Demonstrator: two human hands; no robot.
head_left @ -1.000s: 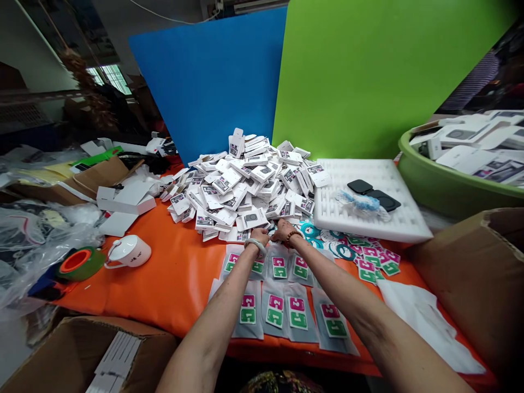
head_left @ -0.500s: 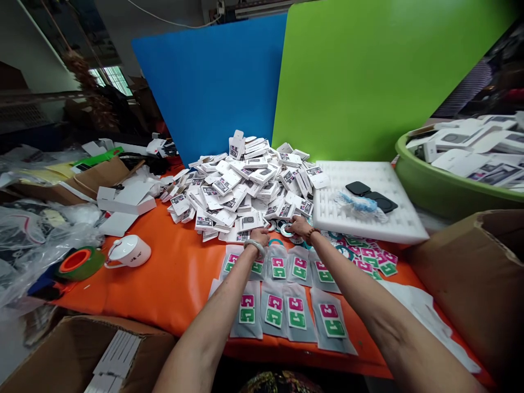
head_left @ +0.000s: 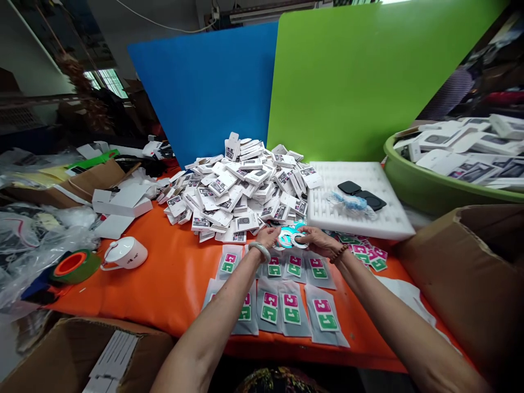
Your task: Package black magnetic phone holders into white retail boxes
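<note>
My left hand, a bangle at its wrist, is closed on the left edge of some flat white-and-teal rings. My right hand, with a beaded bracelet, pinches a white ring at the right of the same bunch. The fingers partly cover the rings, so how many each hand has is hidden. Below the hands lie two rows of frosted pouches, each with a pink-and-green card on it. Just behind rises a heap of small white boxes.
A white foam tray carries black square pads. More pink-and-green cards lie right of my hands. A green tub of boxes and a cardboard box stand right. At left are a white mug and green tape.
My right hand has drawn back from the foot of the heap and moved right, now pinching a ring. My left hand has shifted slightly right and grips rings too. Both hold them above the pouches.
</note>
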